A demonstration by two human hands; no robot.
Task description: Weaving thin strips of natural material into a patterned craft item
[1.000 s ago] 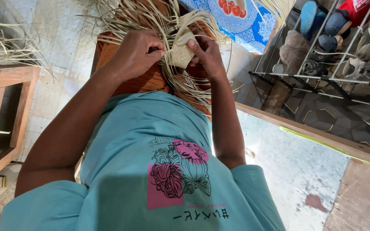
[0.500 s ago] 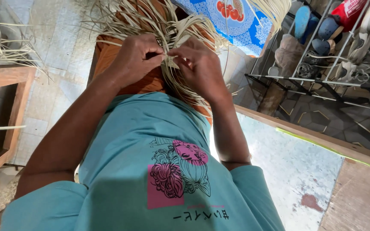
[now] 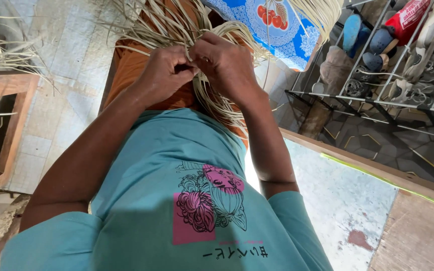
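Note:
I look down over my teal shirt at both hands, which meet above my lap. My left hand [image 3: 164, 73] is closed on pale dried straw strips [image 3: 217, 103] and pinches them against my right hand. My right hand [image 3: 224, 62] grips the same bundle from the other side, its back turned to me. The strips fan out above the hands and hang in loops below them over orange cloth [image 3: 131, 68]. The small woven piece between the fingers is hidden by the hands.
A wooden frame [image 3: 6, 130] with loose straw stands at the left. A blue patterned cloth [image 3: 272, 25] lies beyond the hands. A metal rack with several shoes [image 3: 388, 60] is at the right. A wooden ledge [image 3: 367, 163] crosses the lower right.
Both hands have closed together over the small woven piece, which showed between them a second ago. The view has shifted slightly; the hands sit lower in it.

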